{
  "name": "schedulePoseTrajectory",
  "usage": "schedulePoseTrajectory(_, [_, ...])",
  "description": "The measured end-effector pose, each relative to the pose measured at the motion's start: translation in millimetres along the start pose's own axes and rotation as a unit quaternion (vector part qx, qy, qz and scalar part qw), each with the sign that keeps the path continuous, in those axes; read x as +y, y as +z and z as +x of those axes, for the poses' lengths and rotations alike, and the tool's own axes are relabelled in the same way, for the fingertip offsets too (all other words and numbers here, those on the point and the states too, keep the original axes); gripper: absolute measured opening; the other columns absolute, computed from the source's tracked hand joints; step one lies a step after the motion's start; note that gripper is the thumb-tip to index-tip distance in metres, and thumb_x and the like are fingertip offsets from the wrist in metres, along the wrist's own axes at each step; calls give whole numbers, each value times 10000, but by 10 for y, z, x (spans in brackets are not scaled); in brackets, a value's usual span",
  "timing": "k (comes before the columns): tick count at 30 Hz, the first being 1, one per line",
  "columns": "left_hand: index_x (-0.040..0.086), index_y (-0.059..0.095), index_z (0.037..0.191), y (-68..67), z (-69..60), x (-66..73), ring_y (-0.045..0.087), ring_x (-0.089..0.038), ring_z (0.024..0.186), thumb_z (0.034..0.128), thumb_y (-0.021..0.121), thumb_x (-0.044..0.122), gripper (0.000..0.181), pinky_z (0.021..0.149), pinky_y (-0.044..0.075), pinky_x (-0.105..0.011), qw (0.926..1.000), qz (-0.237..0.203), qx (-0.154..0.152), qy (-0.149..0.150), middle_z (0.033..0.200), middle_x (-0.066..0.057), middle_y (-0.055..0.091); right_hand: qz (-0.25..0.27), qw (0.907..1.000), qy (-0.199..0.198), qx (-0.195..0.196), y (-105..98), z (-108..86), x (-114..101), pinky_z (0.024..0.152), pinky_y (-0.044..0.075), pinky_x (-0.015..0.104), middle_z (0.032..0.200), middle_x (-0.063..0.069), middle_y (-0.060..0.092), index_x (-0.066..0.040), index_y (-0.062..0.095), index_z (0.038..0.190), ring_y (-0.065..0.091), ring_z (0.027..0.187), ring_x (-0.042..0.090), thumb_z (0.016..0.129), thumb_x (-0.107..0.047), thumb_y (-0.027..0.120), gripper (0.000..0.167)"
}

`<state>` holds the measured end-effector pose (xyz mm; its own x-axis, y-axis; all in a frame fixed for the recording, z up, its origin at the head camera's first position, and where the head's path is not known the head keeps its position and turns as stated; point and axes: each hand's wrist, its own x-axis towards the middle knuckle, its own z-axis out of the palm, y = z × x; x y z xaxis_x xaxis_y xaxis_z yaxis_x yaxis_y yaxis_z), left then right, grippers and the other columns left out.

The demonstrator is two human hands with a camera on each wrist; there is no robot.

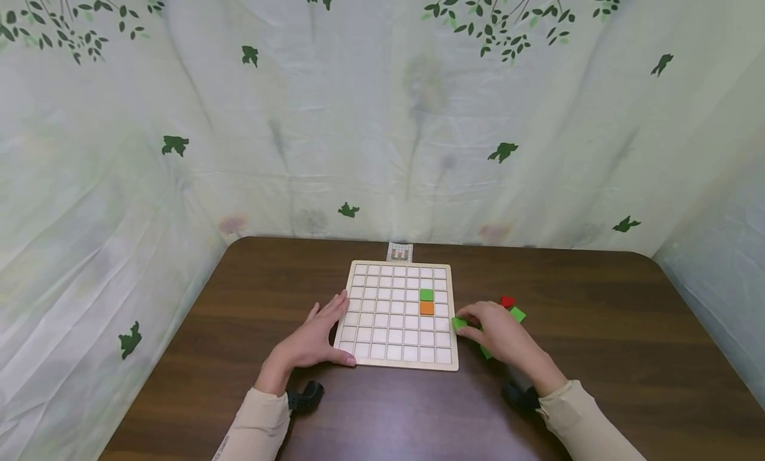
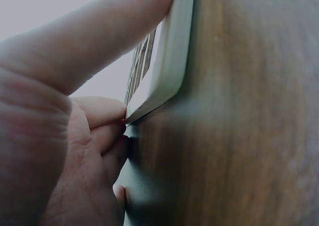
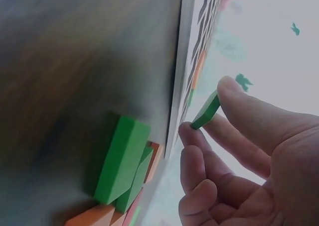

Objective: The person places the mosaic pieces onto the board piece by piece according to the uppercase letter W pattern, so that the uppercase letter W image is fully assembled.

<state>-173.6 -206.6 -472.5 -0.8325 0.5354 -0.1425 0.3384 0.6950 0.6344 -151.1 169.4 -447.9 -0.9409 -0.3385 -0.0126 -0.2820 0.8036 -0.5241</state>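
Note:
A square grid board point(image 1: 394, 358) with a pale wooden rim and white cells lies on the table. One green tile point(image 1: 426, 294) and one orange tile point(image 1: 426, 308) sit in adjoining cells of one column, right of centre. My left hand point(image 1: 313, 338) rests along the board's left side, fingers extended and thumb at the near-left corner. Between thumb and fingertip my right hand point(image 1: 499, 331) pinches a small green tile point(image 3: 207, 110), held by the board's right edge. Under and behind that hand lie loose tiles, partly hidden, among them a green block point(image 3: 122, 159).
Beyond the right hand show a red piece point(image 1: 507, 301) and another green tile point(image 1: 517, 314). A small printed card point(image 1: 400, 252) lies at the board's far edge. Behind the brown wooden table point(image 1: 597, 355) hangs a leaf-patterned curtain point(image 1: 370, 115).

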Motion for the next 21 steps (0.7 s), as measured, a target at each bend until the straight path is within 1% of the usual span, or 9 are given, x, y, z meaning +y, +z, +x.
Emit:
schedulePoseTrajectory(4, [-14,184,1588,0,0,2,88,-312,1538,715,882,506,1232,1216,-3,-547,10000,-2,2,2,1676,-138,90,-41,10000,-90,17,10,45,-28,694,470,307,831,-65,626,-64,753,1094,514,774,143,865,-200,802,271])
schedulePoseTrajectory(8, [-11,179,1589,-2,0,0,85,-309,1539,716,882,505,1234,1216,-5,-545,10000,15,0,-7,1676,-137,88,-82,9998,-148,57,21,77,-56,729,501,325,881,-47,675,-67,760,1076,543,789,126,857,-215,811,269])
schedulePoseTrajectory(11, [-13,183,1588,-4,0,0,87,-313,1538,716,883,501,1231,1217,-4,-545,10000,16,-1,-6,1676,-140,90,-39,10000,-60,57,35,98,-82,742,521,327,935,-15,707,-65,760,1061,577,807,121,854,-223,816,266])
schedulePoseTrajectory(16, [-26,192,1583,-4,-2,2,95,-328,1536,717,885,494,1225,1214,0,-557,10000,16,15,12,1673,-153,99,95,9999,79,8,77,140,-126,697,509,295,887,-19,696,-63,760,1026,574,769,109,838,-207,832,248])
schedulePoseTrajectory(21, [-30,194,1582,5,1,-4,99,-333,1534,719,885,492,1223,1212,2,-564,10000,27,14,23,1671,-160,102,127,9999,0,-21,114,172,-180,670,496,281,865,-36,683,-70,762,1011,553,740,88,832,-193,836,229])
